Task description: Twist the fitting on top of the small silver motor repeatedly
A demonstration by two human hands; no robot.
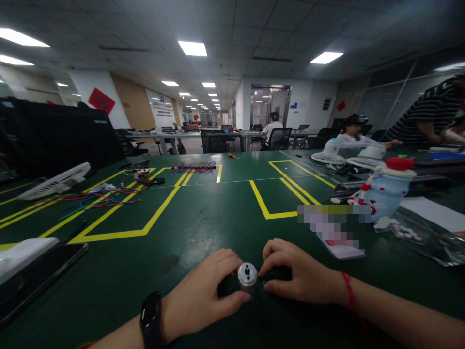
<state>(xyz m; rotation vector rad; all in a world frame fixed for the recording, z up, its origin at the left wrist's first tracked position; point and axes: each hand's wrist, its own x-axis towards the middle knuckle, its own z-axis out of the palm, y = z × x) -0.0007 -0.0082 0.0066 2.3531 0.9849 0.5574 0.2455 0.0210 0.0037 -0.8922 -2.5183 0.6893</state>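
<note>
Silver motor cylinder (247, 275) sits low centre on the green table (203, 218), end face up toward the camera, mounted in a dark part (227, 286) that's mostly hidden. Left hand (203, 298) curls around that dark part from the left, thumb tip touching the cylinder's lower side; grasping. Black smartwatch (150, 320) on the left wrist. Right hand (300, 277) closes on the dark part from the right, fingertips just beside the cylinder; red string (349, 291) on that wrist.

Further out: blurred card (336, 232) right of the hands, white figurine with red cap (387, 186) near it, clear plastic bag (425, 237) beside that. Left edge: dark phone (36, 276). Far left: loose coloured wires (90, 199), white fan grille (54, 182). Yellow tape boxes (269, 201) mark the table. Wire bundle (192, 167) and screwdriver (233, 155) at the far side. Other people (428, 114) work at the right end.
</note>
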